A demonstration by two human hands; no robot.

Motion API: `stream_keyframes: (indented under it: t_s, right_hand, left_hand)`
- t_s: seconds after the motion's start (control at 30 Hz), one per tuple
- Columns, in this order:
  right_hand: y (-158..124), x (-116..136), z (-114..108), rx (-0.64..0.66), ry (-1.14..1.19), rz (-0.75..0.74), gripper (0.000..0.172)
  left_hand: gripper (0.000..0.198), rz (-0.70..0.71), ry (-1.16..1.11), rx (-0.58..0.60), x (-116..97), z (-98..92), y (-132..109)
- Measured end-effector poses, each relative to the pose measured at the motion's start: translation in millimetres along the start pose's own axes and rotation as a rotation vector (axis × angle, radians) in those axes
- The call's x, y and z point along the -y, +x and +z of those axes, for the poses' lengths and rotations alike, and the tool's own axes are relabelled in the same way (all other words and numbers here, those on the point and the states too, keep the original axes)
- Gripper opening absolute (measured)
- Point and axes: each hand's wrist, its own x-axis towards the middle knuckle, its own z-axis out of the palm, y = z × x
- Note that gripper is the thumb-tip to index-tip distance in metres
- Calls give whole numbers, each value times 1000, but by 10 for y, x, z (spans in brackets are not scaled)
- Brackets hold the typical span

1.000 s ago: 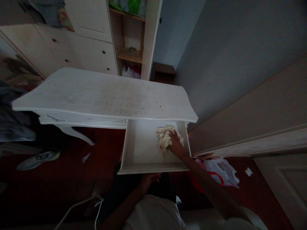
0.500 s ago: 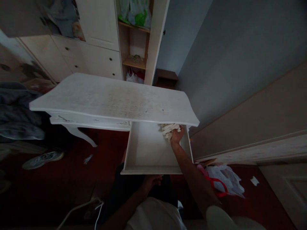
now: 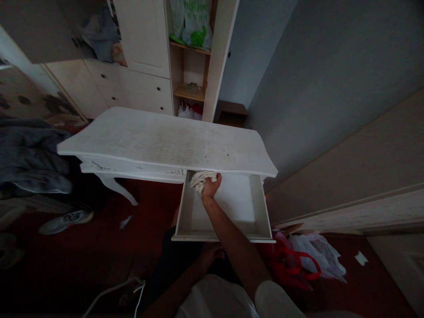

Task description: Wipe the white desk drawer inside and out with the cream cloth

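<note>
My right hand [image 3: 210, 186] reaches into the open white drawer [image 3: 261, 216] of a white desk [image 3: 165, 141]. It is closed on a crumpled cream cloth [image 3: 199, 178] pressed at the back left of the drawer, just under the desk top. My left hand [image 3: 208, 252] is low beneath the drawer's front edge, in shadow, with its fingers curled; what it touches is hidden.
A white wardrobe with drawers and an open shelf holding green bags [image 3: 192, 22] stands behind the desk. Dark clothes [image 3: 29, 159] and a shoe [image 3: 66, 221] lie at the left. Red and white bags [image 3: 308, 260] sit on the red floor at the right. A white cable [image 3: 112, 291] runs near my legs.
My right hand has slid the cloth from the drawer's right side to the back, then across to the back left. The view shifted slightly right and down.
</note>
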Motion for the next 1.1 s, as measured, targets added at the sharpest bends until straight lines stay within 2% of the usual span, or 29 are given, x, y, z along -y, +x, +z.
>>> stream_keyframes:
  t_s: [0.03, 0.13, 0.2, 0.27, 0.47, 0.6, 0.67, 0.73, 0.8, 0.87, 0.93, 1.0, 1.1]
  right_hand:
    - [-81, 22, 115, -88, 37, 27, 57]
    - [-284, 102, 379, -71, 144, 46, 50]
    - [-352, 152, 439, -33, 185, 47, 48]
    - [-368, 192, 405, 6, 177, 53, 48]
    - [-348, 250, 28, 294, -18, 30, 51]
    - [-414, 252, -293, 464, -191, 100, 43]
    - [-463, 248, -463, 625, -275, 141, 39]
    - [-505, 258, -631, 844, -359, 152, 39]
    - [-528, 297, -787, 1059, -448, 144, 43]
    - [-526, 368, -929, 1198, -535, 106, 48]
    - [-500, 460, -1062, 1254, -621, 16, 55]
    - [-461, 552, -1189, 1238, -750, -106, 61]
    - [-398, 661, -1360, 1060, -1044, -255, 63]
  left_hand:
    - [49, 7, 5, 1, 11, -7, 1]
    - [51, 29, 1, -20, 28, -18, -5]
    - [51, 43, -4, -14, 27, -20, -9]
    - [51, 42, 8, 2, 23, -21, -2]
    - [49, -29, 51, -39, -10, -14, 33]
    - [58, -42, 22, -38, -44, -3, 16]
    - [58, -46, 20, -45, -51, 1, 7]
    - [58, -41, 25, -51, -51, 2, 6]
    - [58, -29, 40, -44, -47, -1, 11]
    - [60, -26, 73, -39, -42, -9, 15]
    - [61, -25, 114, -45, -39, -23, 12]
    - [61, -18, 139, -48, -37, -37, 4]
    - [58, 9, 141, -43, -36, -54, -11]
